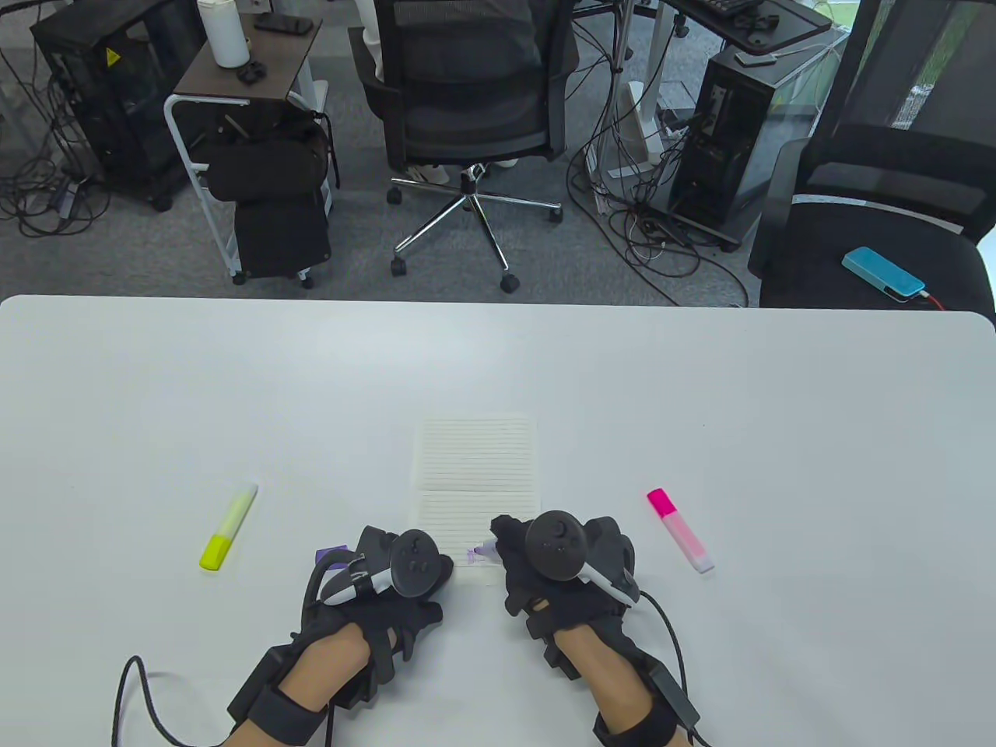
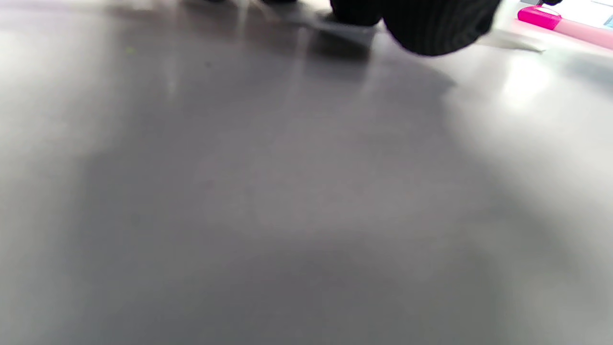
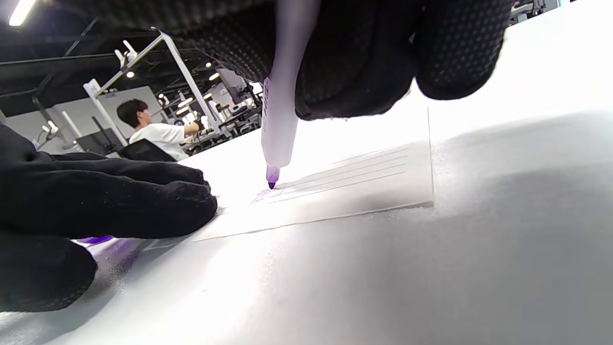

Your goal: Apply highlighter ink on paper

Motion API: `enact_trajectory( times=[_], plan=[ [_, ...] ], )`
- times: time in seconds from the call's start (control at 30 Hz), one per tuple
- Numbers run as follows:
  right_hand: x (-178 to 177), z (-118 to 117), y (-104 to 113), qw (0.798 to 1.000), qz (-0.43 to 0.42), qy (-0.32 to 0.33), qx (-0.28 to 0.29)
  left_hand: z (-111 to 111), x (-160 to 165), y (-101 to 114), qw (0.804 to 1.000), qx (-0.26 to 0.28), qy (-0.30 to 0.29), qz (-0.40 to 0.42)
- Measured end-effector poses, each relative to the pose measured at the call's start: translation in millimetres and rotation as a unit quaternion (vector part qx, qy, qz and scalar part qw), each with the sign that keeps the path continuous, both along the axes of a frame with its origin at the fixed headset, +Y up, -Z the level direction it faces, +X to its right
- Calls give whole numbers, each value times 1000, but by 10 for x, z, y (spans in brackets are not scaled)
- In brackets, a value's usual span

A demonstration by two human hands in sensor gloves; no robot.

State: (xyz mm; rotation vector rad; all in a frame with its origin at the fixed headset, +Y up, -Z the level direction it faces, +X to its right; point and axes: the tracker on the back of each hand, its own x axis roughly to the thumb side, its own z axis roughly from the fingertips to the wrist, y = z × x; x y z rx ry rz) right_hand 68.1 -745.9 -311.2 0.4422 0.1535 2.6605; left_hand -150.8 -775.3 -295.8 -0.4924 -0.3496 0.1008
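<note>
A lined sheet of paper lies at the table's middle, also in the right wrist view. My right hand grips a purple highlighter, tip touching the paper's near left corner beside a small purple mark. My left hand rests flat at the paper's near left edge, its fingers pressing on the paper. A purple cap shows under the left hand; whether the hand holds it I cannot tell.
A yellow highlighter lies to the left of my hands. A pink highlighter lies to the right, also in the left wrist view. Office chairs and computer towers stand beyond the table's far edge.
</note>
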Motion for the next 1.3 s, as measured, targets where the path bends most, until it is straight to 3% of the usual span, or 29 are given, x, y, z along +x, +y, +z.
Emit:
enact_trajectory(
  times=[0.13, 0.3, 0.5, 0.67, 0.83, 1.0, 1.2, 1.3],
  plan=[
    [14, 9, 54, 999, 5, 12, -37, -2, 0, 1, 1000, -1, 0, 0],
    [-1, 4, -8, 1000, 8, -6, 8, -1, 1, 2, 1000, -1, -1, -1],
    [21, 6, 51, 999, 10, 7, -41, -2, 0, 2, 1000, -1, -1, 0],
    [-3, 2, -3, 1000, 12, -8, 6, 0, 1, 3, 1000, -1, -1, -1],
    [14, 7, 55, 999, 14, 5, -40, -3, 0, 4, 1000, -2, 0, 0],
    [-5, 1, 8, 1000, 16, -10, 3, -3, 3, 5, 1000, -2, -1, -2],
    [12, 1, 61, 999, 17, 0, -36, -4, 2, 5, 1000, -3, -1, -1],
    [6, 9, 62, 1000, 18, -3, -21, -3, 3, 7, 1000, -3, -1, -2]
  ],
)
